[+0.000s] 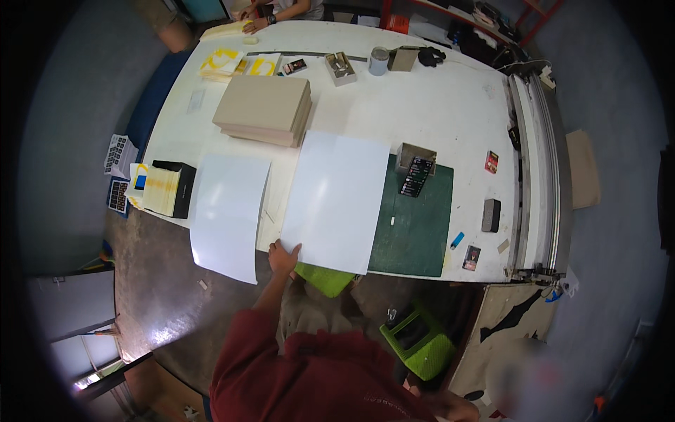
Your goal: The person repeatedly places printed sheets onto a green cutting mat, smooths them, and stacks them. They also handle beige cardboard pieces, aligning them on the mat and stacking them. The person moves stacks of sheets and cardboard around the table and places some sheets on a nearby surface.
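A large white sheet (pixel 336 200) lies on the near middle of the table, partly over a green cutting mat (pixel 411 239). At its near left corner is my left hand (pixel 283 259), touching it with thumb and fingers spread apart. Left of it, a second white sheet (pixel 228 211) sags over the table's front edge. My right hand (pixel 457 408) is low by the lower edge of the view, away from the table; its fingers cannot be made out. Beyond the sheets stands a thick stack of greyish-brown boards (pixel 264 105).
On the mat, a phone (pixel 416 176) leans on a small box (pixel 406 156). A black box (pixel 184 190) is at the left edge, a long metal machine (pixel 541 183) along the right. Green stools (pixel 425 344) stand below. Another person's hand (pixel 255 26) works at the far left.
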Tool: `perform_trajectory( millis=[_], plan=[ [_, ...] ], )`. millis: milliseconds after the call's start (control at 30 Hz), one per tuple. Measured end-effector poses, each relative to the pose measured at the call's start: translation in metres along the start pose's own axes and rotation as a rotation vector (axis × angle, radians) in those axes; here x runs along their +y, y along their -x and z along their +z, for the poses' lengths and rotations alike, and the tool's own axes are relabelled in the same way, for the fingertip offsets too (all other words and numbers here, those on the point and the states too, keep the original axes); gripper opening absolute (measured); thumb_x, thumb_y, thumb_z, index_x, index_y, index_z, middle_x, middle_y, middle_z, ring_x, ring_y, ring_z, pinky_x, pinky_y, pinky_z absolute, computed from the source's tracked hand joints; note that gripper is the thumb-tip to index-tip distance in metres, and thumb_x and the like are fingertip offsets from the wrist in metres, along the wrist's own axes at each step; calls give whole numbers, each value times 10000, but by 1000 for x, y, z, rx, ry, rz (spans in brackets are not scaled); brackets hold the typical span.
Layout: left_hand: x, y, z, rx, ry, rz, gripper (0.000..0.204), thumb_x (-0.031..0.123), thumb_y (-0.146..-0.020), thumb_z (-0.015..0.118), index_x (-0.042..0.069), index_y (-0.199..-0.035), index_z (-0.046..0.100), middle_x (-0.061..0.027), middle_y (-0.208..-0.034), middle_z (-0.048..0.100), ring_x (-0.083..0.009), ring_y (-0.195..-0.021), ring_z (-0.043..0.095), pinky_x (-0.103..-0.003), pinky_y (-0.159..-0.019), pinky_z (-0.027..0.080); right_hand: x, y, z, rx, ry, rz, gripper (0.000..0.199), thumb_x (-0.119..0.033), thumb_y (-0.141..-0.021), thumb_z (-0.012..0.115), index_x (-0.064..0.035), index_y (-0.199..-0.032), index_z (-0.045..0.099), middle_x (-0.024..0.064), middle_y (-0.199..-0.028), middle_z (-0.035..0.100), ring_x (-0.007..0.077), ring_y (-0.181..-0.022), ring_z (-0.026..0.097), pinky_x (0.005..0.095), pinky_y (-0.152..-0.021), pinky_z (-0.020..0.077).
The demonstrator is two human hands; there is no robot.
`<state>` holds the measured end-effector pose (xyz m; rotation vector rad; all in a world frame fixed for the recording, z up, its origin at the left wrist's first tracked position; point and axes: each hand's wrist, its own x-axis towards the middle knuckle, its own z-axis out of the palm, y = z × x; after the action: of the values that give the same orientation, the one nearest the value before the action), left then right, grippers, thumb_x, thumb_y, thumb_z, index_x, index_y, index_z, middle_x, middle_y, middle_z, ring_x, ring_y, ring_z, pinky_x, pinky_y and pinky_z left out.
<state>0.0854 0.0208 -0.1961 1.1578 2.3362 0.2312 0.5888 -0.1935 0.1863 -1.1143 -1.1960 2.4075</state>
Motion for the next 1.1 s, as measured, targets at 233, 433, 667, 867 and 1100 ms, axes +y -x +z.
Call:
perform_trajectory(
  millis=[233, 433, 667, 867, 1100],
  plan=[
    [-19, -3, -15, -143, -110, 262, 1111, 624, -626, 840, -63, -1388, 414, -280, -1283, 510, -425, -1197, 531, -472, -987, 484, 126, -242, -91, 755, 703, 69, 591, -447, -851, 740, 24, -1188, 625, 213, -1013, 712, 368, -935, 703, 453, -810, 552],
    [-36, -15, -6, 7, 127, 195, 743, 548, -741, 796, -35, -1176, 646, -269, -1071, 644, -421, -1013, 636, -485, -878, 522, 199, -436, -127, 1125, 637, -99, 522, -390, -846, 753, 36, -1132, 657, 215, -1032, 688, 351, -883, 696, 419, -814, 552],
    [-55, -63, 8, 142, 149, 81, 555, 436, -773, 785, -35, -1056, 709, -248, -977, 669, -416, -909, 661, -487, -798, 535, 203, -538, -103, 1425, 569, -70, 342, -266, -796, 776, 48, -904, 695, 213, -856, 675, 360, -770, 659, 451, -695, 511],
    [-70, -95, 30, 221, 81, 177, 530, 420, -774, 790, -38, -1030, 715, -218, -905, 677, -416, -844, 676, -483, -741, 545, 225, -598, -100, 1705, 628, -128, 369, -255, -781, 788, 77, -903, 683, 231, -835, 654, 393, -807, 642, 475, -748, 508],
    [-75, -121, 59, 237, 84, 206, 507, 411, -760, 818, -39, -969, 714, -213, -904, 680, -400, -814, 683, -484, -722, 543, 225, -615, -106, 1637, 463, -127, 443, -233, -804, 762, 117, -1046, 640, 288, -1035, 613, 448, -991, 604, 500, -877, 493]
  ],
)
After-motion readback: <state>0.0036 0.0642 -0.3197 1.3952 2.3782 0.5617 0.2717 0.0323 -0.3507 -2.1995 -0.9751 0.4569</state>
